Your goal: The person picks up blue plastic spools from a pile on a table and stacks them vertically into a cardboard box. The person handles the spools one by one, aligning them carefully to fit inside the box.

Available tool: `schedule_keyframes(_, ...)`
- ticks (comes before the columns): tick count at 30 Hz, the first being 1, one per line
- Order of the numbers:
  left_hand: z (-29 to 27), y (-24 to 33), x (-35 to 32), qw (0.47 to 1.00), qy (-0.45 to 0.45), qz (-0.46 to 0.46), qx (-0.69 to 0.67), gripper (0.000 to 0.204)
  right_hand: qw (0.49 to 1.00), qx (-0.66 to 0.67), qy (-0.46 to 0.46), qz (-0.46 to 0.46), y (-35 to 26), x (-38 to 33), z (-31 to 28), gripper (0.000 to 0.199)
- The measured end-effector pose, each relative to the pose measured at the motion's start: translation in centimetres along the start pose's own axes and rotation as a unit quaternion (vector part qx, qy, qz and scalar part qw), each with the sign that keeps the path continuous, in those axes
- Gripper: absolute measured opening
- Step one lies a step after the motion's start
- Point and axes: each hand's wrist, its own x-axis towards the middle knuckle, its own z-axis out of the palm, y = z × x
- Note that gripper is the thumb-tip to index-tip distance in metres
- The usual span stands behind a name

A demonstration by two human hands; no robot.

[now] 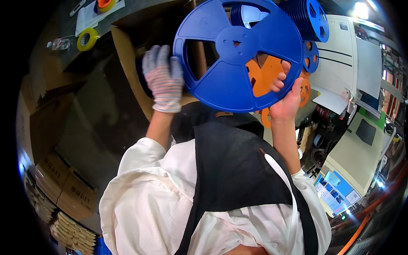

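Note:
A large blue plastic reel (223, 87) with wide cut-outs is raised in front of me. My bare right hand (285, 101) grips its lower right rim, the fingers reaching through a cut-out and the thumb on the outside. My left hand (163, 80), in a striped knit glove, has its fingers stretched upward beside the reel's left rim. Whether it touches the rim I cannot tell. Behind that hand stands an open cardboard box (127, 70), with a dark blue round edge partly visible inside. Orange reels (271, 70) show through and below the blue one.
Stacked blue reels (312, 19) stand at the far right. Yellow tape (87, 39) and a clear bottle (58, 44) lie on the dark surface at far left. Closed cartons (76, 197) are at lower left. A pale machine (352, 148) stands on the right.

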Motion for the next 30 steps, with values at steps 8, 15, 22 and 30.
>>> schedule_keyframes(8,0.8,5.7,-2.5,0.506,-0.289,-0.372,-0.723,0.056,0.887,-0.352,-0.296,-0.028,5.0,-3.1,7.2,0.077)
schedule_keyframes(15,-1.3,2.8,-1.8,0.128,-0.240,-0.390,-0.880,0.077,0.969,-0.244,-0.016,-0.022,1.5,-1.5,0.7,0.046)
schedule_keyframes(22,-0.9,1.5,-1.3,0.096,-0.203,-0.394,-0.891,0.088,0.976,-0.211,0.047,0.035,1.6,-0.8,-3.4,0.042)
schedule_keyframes(30,2.2,-4.5,-2.3,0.303,-0.210,-0.585,-0.723,0.059,0.965,-0.244,0.064,0.070,1.6,0.1,-5.0,0.038)
